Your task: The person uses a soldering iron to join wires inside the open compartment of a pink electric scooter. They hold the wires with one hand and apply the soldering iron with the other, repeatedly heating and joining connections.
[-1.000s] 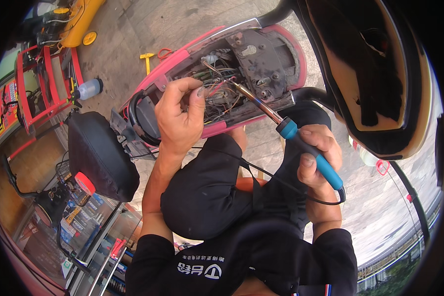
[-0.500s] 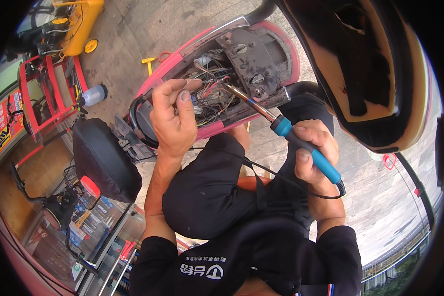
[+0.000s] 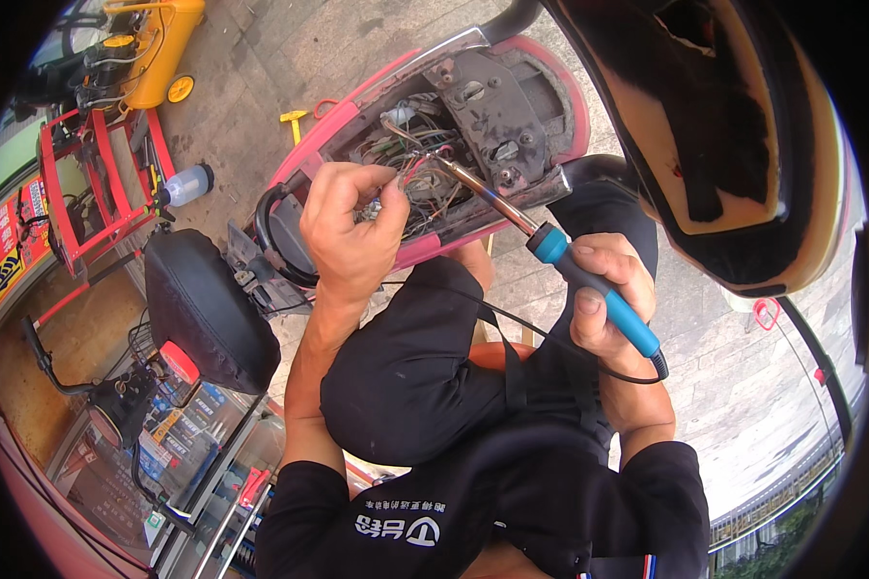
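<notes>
My right hand [image 3: 613,294] is wrapped round the teal and dark grey handle of a soldering iron [image 3: 493,200], its black cord trailing back to the left. The tip of the iron points up and left, at wires [image 3: 434,205] bundled inside the open body of a pink scooter [image 3: 572,106]. Close to that tip, my left hand [image 3: 357,227] pinches thumb and forefinger together beside a red wire. What lies between those fingers is too small to make out. The remaining left fingers curl in.
A black scooter seat [image 3: 210,314] stands at the left, with a red metal frame [image 3: 92,188] beyond it. A yellow hammer-shaped tool [image 3: 294,124] lies on the paving. At the upper right looms a large black and tan shell [image 3: 714,125].
My left hand has moved slightly right, toward the iron's tip, and its thumb and forefinger have closed together. The soldering iron has shifted only a little.
</notes>
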The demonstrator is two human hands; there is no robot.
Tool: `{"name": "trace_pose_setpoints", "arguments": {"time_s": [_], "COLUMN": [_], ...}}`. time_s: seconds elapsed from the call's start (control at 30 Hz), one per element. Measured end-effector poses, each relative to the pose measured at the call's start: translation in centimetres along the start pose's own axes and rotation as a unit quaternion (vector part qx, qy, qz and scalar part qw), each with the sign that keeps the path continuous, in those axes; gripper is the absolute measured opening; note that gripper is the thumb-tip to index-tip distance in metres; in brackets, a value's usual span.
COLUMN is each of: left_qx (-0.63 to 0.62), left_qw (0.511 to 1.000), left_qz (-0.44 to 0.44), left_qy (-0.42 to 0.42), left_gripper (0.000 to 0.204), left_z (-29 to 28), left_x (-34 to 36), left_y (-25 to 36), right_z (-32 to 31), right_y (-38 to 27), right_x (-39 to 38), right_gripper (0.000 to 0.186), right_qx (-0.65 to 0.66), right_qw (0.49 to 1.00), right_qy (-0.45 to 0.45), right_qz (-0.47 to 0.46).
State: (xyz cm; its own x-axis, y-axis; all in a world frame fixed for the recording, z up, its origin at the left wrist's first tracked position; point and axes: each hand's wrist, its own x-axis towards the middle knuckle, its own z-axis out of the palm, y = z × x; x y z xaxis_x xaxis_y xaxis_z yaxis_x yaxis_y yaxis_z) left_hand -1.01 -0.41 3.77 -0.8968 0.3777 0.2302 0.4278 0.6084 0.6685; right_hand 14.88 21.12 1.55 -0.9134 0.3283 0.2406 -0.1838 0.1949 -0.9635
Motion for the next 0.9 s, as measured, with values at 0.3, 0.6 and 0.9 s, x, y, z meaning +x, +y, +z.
{"name": "trace_pose_setpoints", "arguments": {"time_s": [0.3, 0.6, 0.9], "left_qx": [0.02, 0.019, 0.024], "left_qw": [1.0, 0.999, 0.999], "left_qz": [0.021, 0.035, 0.03], "left_qy": [0.011, 0.01, 0.013], "left_gripper": [0.016, 0.016, 0.016], "left_z": [0.34, 0.59, 0.88], "left_x": [0.15, 0.3, 0.38], "left_y": [0.16, 0.01, -0.02], "right_z": [0.23, 0.27, 0.4], "right_y": [0.37, 0.22, 0.02], "right_x": [0.12, 0.4, 0.55], "right_gripper": [0.035, 0.032, 0.033], "right_qx": [-0.001, -0.005, -0.013], "right_qw": [1.0, 1.0, 1.0], "right_qy": [0.0, 0.001, -0.002], "right_qz": [-0.01, -0.008, -0.009]}}
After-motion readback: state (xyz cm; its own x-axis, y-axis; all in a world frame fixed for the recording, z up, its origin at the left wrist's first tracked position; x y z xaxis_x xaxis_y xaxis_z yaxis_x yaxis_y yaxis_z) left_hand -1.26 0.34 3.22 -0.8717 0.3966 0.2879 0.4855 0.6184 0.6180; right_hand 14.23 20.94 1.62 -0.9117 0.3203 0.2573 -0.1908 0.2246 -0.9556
